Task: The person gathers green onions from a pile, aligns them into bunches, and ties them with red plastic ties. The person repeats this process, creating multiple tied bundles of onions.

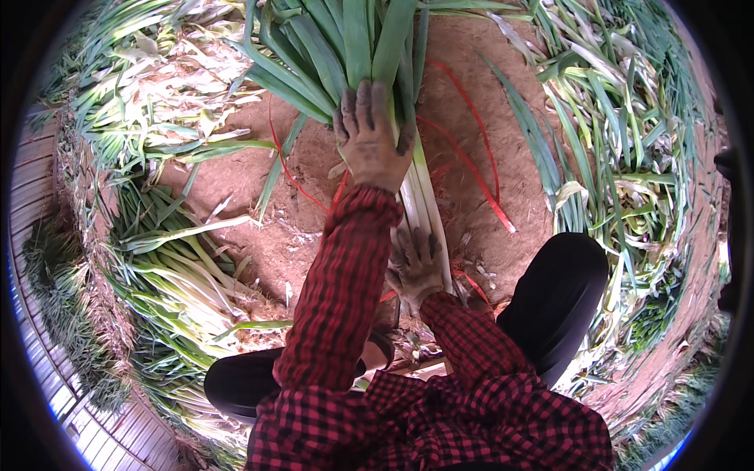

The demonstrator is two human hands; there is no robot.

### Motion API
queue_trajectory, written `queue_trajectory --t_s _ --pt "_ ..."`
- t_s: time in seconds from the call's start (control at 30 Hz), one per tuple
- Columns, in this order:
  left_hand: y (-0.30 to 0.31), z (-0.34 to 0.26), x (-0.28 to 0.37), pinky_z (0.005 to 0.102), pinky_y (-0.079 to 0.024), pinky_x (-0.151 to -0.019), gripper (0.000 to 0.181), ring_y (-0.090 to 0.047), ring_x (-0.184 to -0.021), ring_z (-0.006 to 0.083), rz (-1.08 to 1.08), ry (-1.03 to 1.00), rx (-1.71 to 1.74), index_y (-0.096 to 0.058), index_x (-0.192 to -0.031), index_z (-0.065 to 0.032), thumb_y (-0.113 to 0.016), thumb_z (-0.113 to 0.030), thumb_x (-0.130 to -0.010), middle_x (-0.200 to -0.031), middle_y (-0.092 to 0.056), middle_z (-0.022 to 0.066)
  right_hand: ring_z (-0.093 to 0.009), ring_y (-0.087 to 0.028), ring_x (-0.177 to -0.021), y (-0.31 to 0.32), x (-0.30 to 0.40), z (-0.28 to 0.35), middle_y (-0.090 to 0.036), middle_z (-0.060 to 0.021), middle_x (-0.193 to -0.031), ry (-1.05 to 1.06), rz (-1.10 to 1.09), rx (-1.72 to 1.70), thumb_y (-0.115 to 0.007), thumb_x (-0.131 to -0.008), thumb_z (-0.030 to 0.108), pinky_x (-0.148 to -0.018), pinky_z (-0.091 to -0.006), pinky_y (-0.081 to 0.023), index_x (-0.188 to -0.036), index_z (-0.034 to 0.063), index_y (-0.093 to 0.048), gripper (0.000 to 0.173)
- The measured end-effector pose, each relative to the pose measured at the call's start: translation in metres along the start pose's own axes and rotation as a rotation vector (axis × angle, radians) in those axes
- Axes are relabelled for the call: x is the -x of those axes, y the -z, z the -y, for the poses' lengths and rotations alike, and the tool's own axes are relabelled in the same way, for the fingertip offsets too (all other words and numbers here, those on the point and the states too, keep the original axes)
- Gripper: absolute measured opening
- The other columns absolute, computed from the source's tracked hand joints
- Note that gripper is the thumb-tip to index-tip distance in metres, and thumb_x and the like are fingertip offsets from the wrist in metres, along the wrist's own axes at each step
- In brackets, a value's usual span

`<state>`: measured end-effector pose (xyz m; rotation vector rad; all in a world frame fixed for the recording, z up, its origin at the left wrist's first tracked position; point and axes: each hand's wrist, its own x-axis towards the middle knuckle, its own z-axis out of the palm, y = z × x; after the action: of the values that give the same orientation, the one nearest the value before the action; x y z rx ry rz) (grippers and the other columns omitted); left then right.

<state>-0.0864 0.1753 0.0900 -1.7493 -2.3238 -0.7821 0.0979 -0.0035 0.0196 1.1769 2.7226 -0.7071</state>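
Note:
A bundle of long green onions point(425, 194) lies on bare soil before me, its green leaves pointing away and its white stalks towards me. My left hand point(377, 135) rests flat across the bundle where the leaves meet the stalks, fingers extended. Closer to my body, my right hand point(417, 262) lies spread on the white stalks. Both hands look soiled or thinly gloved. Red plastic ties point(471, 171) lie on the soil at both sides, and part of one passes near the lower stalks. Whether any tie runs under the bundle is hidden.
A pile of green onions point(194, 265) lies at the left, below a heap of pale peeled leaves point(194, 82). More loose leaves and stalks point(618, 147) cover the right side. My bent knees point(556, 294) flank the work spot. A slatted surface point(35, 171) shows at the far left.

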Motion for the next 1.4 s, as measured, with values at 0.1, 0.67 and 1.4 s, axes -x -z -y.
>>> queue_trajectory --t_s 0.1,0.67,1.4 --pt "-0.020 0.005 -0.009 0.0594 -0.027 -0.115 0.075 -0.031 -0.142 0.0466 0.020 -0.095 -0.153 -0.037 -0.151 -0.0113 -0.064 -0.037 -0.086 -0.156 -0.032 0.0174 -0.042 -0.015 -0.151 0.004 -0.002 0.002 -0.019 -0.0097 -0.166 -0.020 0.121 0.130 -0.042 -0.097 0.056 -0.116 -0.0695 -0.009 -0.158 0.0311 -0.026 0.068" --pt "0.002 0.003 0.013 0.0558 -0.021 -0.120 0.086 -0.021 -0.147 0.0459 0.158 0.075 -0.008 -0.027 -0.156 -0.0075 -0.065 -0.034 -0.084 -0.162 -0.022 0.0189 -0.046 -0.019 -0.149 -0.016 0.000 -0.002 -0.027 -0.0135 -0.162 -0.006 0.044 0.474 -0.045 -0.089 0.065 -0.118 -0.0665 -0.014 -0.152 0.0247 -0.040 0.075" --pt "0.105 0.032 0.063 0.0412 -0.048 -0.102 0.063 -0.062 -0.117 0.0340 0.928 0.298 0.503 -0.062 -0.130 -0.0073 -0.062 -0.050 -0.083 -0.122 -0.067 0.0192 -0.044 -0.044 -0.132 0.031 -0.022 0.002 -0.050 -0.0116 -0.144 0.139 -0.134 0.160 -0.066 -0.081 0.030 -0.103 -0.0557 -0.045 -0.136 0.0232 -0.057 0.056"
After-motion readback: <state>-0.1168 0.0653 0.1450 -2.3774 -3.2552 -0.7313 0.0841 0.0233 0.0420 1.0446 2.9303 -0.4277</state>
